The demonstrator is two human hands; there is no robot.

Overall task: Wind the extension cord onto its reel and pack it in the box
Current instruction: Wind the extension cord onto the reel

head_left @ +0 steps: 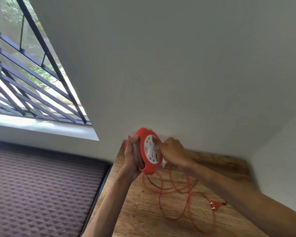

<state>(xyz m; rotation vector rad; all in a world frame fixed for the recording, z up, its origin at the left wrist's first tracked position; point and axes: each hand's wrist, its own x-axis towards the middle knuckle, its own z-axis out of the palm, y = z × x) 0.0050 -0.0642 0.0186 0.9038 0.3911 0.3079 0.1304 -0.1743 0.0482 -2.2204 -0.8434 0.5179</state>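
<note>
An orange cord reel [148,166] with a white socket face is held upright above the far left corner of the wooden table [143,211]. My left hand [132,158] grips its left rim. My right hand [173,151] rests on the white centre disc, fingers pressed against it. From the reel's bottom, the orange cord [174,189] hangs down and lies in loose loops on the table. Its two-pin plug [215,204] lies to the right, near my right forearm. No box is in view.
A white wall stands right behind the table. A barred window [24,74] with a white sill is at the left. Below it, left of the table, lies a patterned purple mattress [41,194].
</note>
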